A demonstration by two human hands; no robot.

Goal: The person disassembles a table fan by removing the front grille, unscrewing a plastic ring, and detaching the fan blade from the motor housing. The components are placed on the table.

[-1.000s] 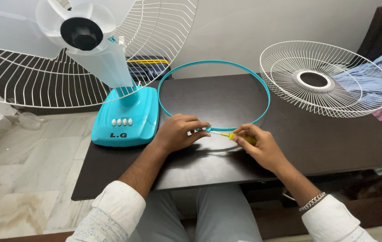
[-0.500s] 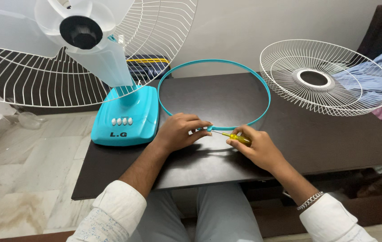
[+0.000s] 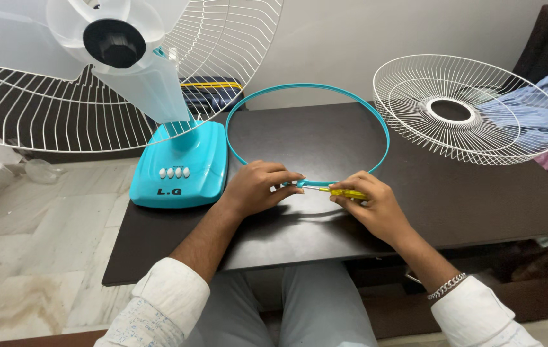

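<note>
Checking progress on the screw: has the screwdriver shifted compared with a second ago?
Yes. The screwdriver handle swung slightly away from the person, toward the ring's curve; its tip stays at the clasp.

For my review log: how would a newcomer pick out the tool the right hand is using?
Start at the dark table, then its near edge, where the teal ring lies flat. The screwdriver lies in the right hand, tip at the ring's clamp beside the left hand. Its yellow handle sets it apart.
</note>
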